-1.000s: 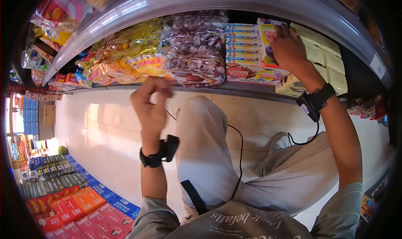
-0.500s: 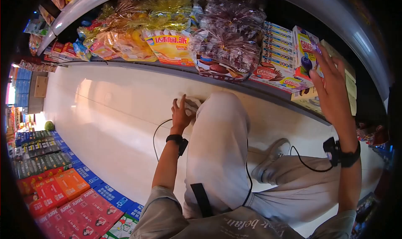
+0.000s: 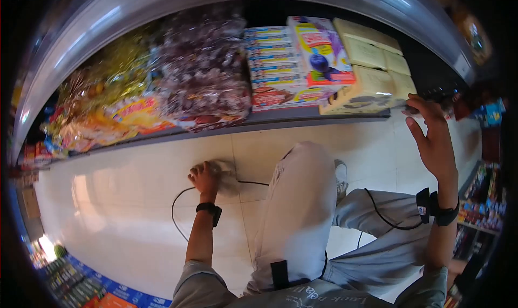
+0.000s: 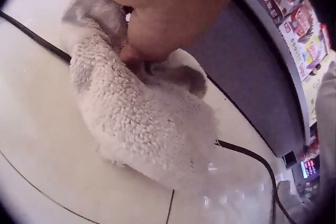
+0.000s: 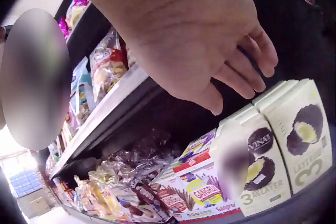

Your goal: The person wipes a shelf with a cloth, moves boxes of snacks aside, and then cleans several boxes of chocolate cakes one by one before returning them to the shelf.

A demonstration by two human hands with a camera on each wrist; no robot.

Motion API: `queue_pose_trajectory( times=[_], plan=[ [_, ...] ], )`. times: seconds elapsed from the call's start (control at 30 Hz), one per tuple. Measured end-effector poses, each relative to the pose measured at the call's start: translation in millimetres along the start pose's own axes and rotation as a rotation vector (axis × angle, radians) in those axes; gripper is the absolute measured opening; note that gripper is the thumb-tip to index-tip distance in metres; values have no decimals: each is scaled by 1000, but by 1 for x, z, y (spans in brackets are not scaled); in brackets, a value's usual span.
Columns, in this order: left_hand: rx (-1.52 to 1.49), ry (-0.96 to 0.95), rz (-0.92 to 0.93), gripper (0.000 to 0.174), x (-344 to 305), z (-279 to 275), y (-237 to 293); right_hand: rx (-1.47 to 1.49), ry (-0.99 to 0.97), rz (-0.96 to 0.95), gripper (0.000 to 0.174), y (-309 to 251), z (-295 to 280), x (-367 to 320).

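My left hand (image 3: pixel 204 179) grips a fluffy off-white cloth (image 4: pixel 139 119) at floor level, its fingers sunk into the bunched fabric. In the left wrist view the cloth hangs in folds below the thumb, and part of the hand lies outside the frame. My right hand (image 3: pixel 436 143) is held off the right end of the low shelf, fingers loosely spread, holding nothing. Nearest to it are cream boxes (image 5: pixel 262 166) with a dark round cake pictured on them. Beside these a purple-and-yellow box (image 3: pixel 324 54) lies on a stack of thin boxes (image 3: pixel 275 59).
Shiny wrapped snack bags (image 3: pixel 202 76) fill the shelf's left part. A dark cable (image 3: pixel 175 211) trails over the tiled floor (image 3: pixel 129 200) by the left hand. The shelf's front edge (image 3: pixel 280 122) runs above my bent knee (image 3: pixel 305 173). Stacked cartons (image 3: pixel 81 278) stand at lower left.
My right hand has left the purple-and-yellow box and moved right, past the cream boxes. My left hand has gone down from near the shelf to the cloth on the floor.
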State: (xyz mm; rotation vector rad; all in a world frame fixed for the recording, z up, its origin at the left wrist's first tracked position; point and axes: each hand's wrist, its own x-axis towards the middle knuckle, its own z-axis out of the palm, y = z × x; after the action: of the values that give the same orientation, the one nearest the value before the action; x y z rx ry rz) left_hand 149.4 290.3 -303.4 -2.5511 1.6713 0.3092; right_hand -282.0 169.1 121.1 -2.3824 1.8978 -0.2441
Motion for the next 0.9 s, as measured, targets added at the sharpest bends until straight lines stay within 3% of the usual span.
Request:
queue_pose_trajectory(
  times=[0.13,0.2,0.27,0.3,0.4,0.5,0.53,0.6,0.73,0.8,0.87,0.9],
  plan=[
    [40,-108,25,54,3,-20,9,-114,-130,76,34,10,-30,-36],
    [67,-69,100,47,-3,-20,12,-62,-225,83,35,8,-47,-41],
    [136,-42,207,43,-1,-7,1,3,-137,36,35,20,-40,-40],
    [196,33,292,33,-10,-27,11,-43,-82,50,35,30,-29,-37],
    [40,-41,467,24,-1,-27,1,-88,5,119,34,67,8,-39],
    [-112,60,334,16,-19,-76,49,-69,37,155,31,83,7,-24],
    [-142,74,284,16,-24,-92,58,-32,98,59,30,88,14,-21],
    [-170,238,279,21,-29,-130,80,39,226,-128,30,103,27,-12],
    [-277,475,353,39,-39,-240,135,114,396,-283,37,113,46,16],
    [-336,512,383,48,-52,-297,171,167,377,-349,50,111,56,29],
    [-239,586,428,44,-72,-341,218,245,334,-413,63,105,69,34],
    [-258,523,424,43,-82,-354,238,261,307,-465,68,105,77,38]
  ],
)
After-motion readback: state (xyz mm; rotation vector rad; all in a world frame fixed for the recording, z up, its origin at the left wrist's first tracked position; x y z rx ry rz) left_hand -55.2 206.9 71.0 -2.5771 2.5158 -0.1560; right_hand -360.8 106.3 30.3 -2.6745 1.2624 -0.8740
